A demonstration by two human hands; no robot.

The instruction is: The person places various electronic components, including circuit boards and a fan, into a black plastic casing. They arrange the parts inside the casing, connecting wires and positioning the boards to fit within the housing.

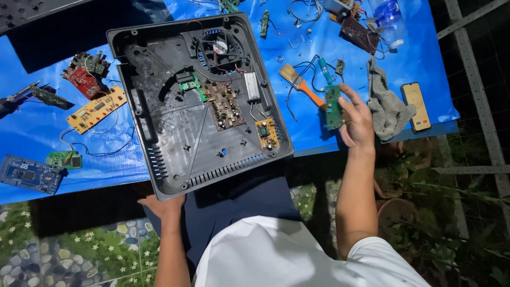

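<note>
The left hand (162, 204) has its fingers tucked under the black casing (199, 103), unseen; beyond the right hand's fingertips (346, 94), a plastic bottle (389, 21) runs off the top edge.

Bright overhead light glares off the blue tarp (319, 133); the surroundings fall dark, and the frame edges curve slightly.

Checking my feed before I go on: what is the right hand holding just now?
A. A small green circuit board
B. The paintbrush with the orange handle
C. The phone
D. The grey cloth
A: the right hand grips a small green circuit board upright over the blue sheet, while the paintbrush, grey cloth and phone lie untouched on it.
</note>
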